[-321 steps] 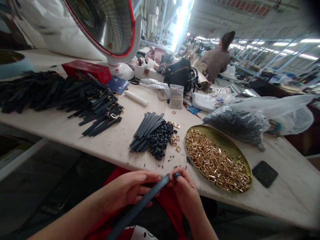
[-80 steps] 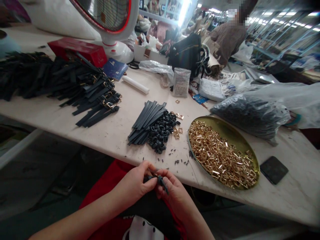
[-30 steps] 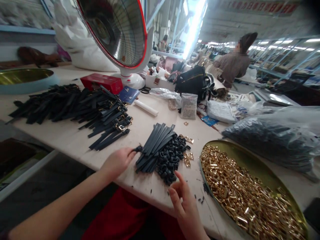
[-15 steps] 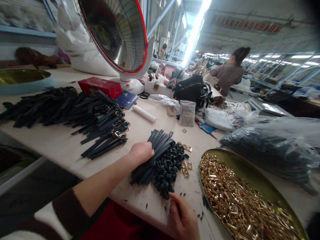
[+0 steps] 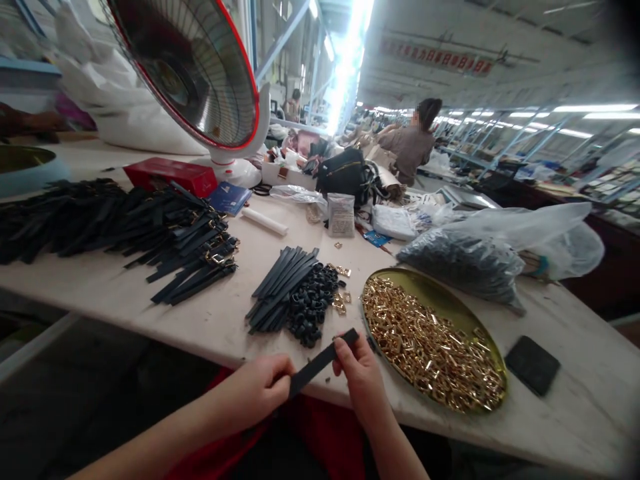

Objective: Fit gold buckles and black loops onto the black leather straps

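A flat black strap [image 5: 317, 368] is stretched between my two hands at the table's front edge. My left hand [image 5: 267, 383] grips its lower left end, and my right hand [image 5: 356, 363] pinches it near the upper right end. Just beyond them lie a stack of black straps [image 5: 283, 287] and a heap of small black loops [image 5: 311, 303]. A few gold buckles [image 5: 340, 303] sit beside the loops. To the right is a round tray [image 5: 453, 300] full of small gold metal pieces [image 5: 425, 343].
A pile of buckled black straps [image 5: 190, 240] covers the left of the table. Behind it stand a red box [image 5: 170, 175] and a round heater [image 5: 200, 73]. Plastic bags [image 5: 465, 257] and a dark square pad [image 5: 533, 365] lie right. A person [image 5: 410, 147] is farther back.
My left hand has left the strap stack with one strap and moved toward the table's front edge. My right hand has left the loops and now holds that strap too. The view has shifted right.
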A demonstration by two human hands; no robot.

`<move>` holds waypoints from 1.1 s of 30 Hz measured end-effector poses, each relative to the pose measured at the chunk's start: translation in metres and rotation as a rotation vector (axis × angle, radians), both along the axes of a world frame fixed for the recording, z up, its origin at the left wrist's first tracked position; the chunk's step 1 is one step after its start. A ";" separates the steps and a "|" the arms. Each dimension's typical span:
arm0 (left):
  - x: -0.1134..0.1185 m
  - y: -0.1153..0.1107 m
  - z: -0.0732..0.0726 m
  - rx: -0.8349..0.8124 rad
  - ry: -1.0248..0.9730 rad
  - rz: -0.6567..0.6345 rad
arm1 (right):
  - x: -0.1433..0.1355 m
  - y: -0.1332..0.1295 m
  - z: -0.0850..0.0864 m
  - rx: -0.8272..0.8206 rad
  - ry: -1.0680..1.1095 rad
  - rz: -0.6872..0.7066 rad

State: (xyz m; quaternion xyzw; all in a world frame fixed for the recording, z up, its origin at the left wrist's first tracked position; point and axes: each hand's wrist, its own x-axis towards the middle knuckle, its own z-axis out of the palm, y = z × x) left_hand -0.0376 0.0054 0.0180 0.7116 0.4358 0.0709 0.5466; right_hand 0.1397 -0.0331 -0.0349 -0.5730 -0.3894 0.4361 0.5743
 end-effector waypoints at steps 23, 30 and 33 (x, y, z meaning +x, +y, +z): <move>0.011 0.013 -0.019 -0.814 -0.420 0.506 | 0.060 0.063 -0.012 -0.152 -1.569 0.350; 0.008 0.013 -0.006 -0.533 -0.489 0.575 | 0.040 0.012 0.015 -0.149 -0.959 0.306; 0.009 0.012 -0.003 -0.328 -0.555 0.657 | 0.004 -0.017 0.028 -0.337 -0.214 0.637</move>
